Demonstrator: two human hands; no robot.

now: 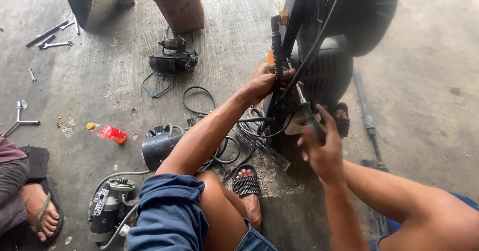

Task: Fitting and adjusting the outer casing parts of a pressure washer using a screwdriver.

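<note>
A black machine with a ribbed housing (327, 74) stands on the concrete floor in front of me. My left hand (264, 81) grips a black corrugated hose (277, 51) that runs up the machine's side. My right hand (322, 149) holds a screwdriver (305, 109) by its dark handle, its shaft pointing up into the machine next to the hose. Black cables (319, 36) hang across the housing. My bare knees and a sandalled foot (248, 191) are below the hands.
Two starter motors (173, 59) (107, 206), a black cylinder (158, 149), looped cables (199, 101), a red bottle (111, 132), spanners (50, 36) and a long bar (366, 116) lie on the floor. Another person's sandalled foot (42, 211) is at the left. A cardboard box (177, 4) stands behind.
</note>
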